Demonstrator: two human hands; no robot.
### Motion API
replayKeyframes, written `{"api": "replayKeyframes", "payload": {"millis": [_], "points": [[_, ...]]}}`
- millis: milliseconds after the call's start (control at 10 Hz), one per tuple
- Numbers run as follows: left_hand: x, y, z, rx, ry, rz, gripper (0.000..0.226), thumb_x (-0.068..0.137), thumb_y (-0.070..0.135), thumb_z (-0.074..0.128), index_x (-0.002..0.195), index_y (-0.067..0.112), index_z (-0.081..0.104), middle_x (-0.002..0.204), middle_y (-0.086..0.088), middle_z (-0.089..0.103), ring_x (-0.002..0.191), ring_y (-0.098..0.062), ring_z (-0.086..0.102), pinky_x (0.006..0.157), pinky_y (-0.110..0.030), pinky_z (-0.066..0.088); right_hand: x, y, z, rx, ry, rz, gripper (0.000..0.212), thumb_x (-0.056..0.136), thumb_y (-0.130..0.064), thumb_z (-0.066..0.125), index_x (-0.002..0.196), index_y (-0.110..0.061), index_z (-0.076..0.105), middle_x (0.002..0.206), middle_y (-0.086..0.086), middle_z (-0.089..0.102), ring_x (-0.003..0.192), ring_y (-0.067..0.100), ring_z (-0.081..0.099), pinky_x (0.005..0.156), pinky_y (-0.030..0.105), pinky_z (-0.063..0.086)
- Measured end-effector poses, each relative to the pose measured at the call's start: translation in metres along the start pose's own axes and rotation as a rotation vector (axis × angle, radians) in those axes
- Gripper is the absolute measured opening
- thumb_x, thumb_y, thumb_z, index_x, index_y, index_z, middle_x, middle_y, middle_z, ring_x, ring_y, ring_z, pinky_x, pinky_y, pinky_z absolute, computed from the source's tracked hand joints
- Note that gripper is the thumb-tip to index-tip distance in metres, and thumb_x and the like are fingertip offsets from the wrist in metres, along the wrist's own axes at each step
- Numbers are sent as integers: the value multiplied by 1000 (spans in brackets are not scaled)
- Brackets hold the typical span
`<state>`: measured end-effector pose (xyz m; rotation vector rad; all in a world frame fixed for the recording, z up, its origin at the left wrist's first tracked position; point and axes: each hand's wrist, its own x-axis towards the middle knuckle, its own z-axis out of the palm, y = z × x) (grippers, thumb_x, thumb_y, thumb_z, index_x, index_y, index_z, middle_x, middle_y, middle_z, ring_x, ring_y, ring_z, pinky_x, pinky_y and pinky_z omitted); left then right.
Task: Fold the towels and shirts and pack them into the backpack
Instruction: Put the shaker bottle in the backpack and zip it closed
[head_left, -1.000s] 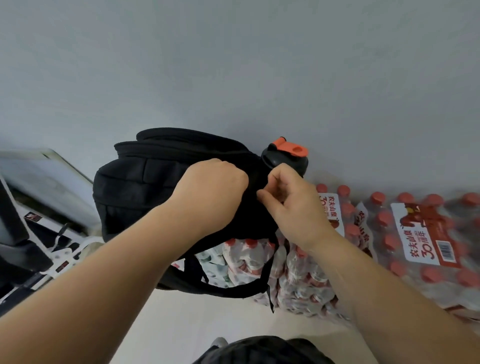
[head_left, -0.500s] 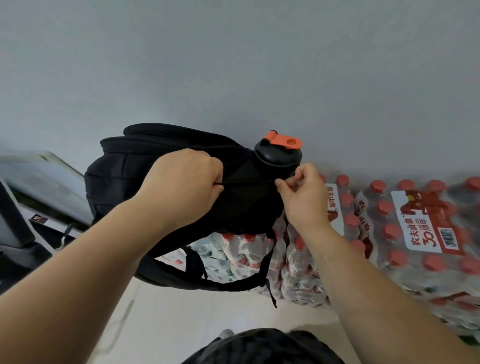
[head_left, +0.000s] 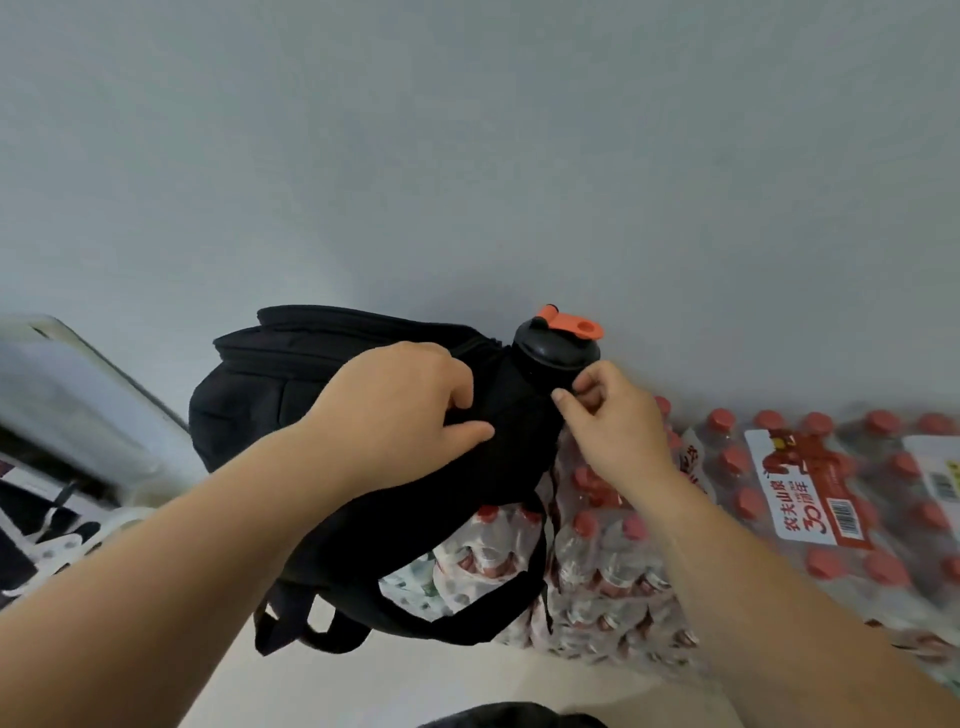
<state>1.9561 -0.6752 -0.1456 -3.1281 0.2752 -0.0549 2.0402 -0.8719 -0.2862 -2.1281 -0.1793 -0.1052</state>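
1. Backpack (head_left: 244, 415) straps come nearest: a black strap loop (head_left: 457, 626) hangs off its lower side, dangling in front of the water packs and above the pale floor (head_left: 363, 686).
2. Left hand (head_left: 400, 410) lies on the near face of the backpack, with the fingers curled into the black fabric and the thumb stretched along it, gripping.
3. Right hand (head_left: 613, 421) is just beside it. Thumb and forefinger are pinched together on the backpack's right edge — what sits between them is too small to tell.
4. Both hands hold the backpack where it lies, on its side on top of shrink-wrapped packs of red-capped water bottles (head_left: 613, 561).
5. A bottle (head_left: 558, 351) with a black lid and an orange flip tab sticks up at the backpack's right end, touching the right fingertips.
6. More of the packs run off to the right, one bearing a red-and-white label (head_left: 802, 493).
7. A plain grey wall (head_left: 467, 156) rises behind everything — the backpack's far side is close against it.
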Motion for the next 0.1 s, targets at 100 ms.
{"api": "replayKeyframes", "payload": {"millis": [100], "points": [[-4,-16,-25,-89,66,-12,32,85,63,60,96,34,67,92,14,63,86,-10,59,79,-34,52,4,-24,-17,-146,-47,-14,17,90,-43,68,89,-30,57,77,-12,61,72,5,58,60,26,41]]}}
